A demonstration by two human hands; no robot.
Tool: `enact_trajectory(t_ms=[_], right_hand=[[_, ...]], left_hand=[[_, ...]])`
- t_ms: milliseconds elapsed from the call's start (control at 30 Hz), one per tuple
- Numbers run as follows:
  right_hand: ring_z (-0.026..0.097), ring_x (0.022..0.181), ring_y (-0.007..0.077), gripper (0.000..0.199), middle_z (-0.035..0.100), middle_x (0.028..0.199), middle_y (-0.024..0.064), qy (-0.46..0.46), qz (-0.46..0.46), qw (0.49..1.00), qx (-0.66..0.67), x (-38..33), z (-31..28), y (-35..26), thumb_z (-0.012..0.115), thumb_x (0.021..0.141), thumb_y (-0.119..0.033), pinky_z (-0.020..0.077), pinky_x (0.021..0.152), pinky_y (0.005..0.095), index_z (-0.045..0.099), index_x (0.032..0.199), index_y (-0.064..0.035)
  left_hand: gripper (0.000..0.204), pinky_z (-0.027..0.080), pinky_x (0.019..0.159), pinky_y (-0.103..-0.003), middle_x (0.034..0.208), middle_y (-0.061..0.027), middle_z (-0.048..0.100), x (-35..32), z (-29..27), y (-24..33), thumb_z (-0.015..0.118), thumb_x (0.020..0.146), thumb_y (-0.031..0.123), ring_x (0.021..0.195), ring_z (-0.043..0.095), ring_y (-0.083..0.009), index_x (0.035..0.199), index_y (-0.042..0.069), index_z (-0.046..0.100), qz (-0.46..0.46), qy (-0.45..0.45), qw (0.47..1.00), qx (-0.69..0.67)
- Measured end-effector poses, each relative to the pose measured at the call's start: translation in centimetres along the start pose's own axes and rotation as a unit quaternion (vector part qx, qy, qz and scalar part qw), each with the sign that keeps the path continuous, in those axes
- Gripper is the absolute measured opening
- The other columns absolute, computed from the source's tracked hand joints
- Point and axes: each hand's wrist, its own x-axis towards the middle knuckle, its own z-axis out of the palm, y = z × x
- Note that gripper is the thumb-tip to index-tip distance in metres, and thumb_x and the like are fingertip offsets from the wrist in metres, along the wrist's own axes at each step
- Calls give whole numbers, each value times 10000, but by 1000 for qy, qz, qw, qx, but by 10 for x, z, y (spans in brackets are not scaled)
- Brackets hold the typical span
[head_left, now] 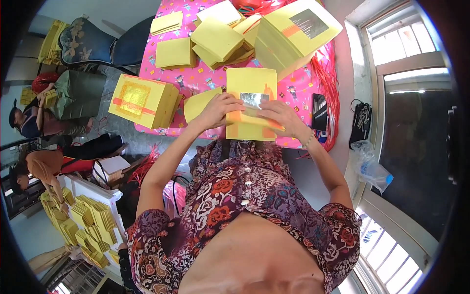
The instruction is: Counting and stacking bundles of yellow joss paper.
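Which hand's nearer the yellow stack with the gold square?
Left. Left hand: right of the yellow stack, apart from it, touching the silver-patched paper. Right hand: farther right, on the same paper.

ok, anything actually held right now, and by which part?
Left hand lies over the left edge of the silver-patched yellow paper, right hand over its right edge. Whether they grip it or just press, I can't tell.
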Motion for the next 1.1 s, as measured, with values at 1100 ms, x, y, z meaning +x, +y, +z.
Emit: enact_trajectory(t_ms=[1100], right_hand=[[596, 836, 301, 276, 586, 896, 166, 305, 423, 842, 138, 38, 36, 4, 707, 855, -205, 460, 734, 409, 600, 982, 16]], left_hand=[[378, 505, 753, -438, 957, -225, 638, 26, 35, 26, 617, 918, 135, 861, 648, -372, 1218, -2, 434, -358, 278, 878, -156]])
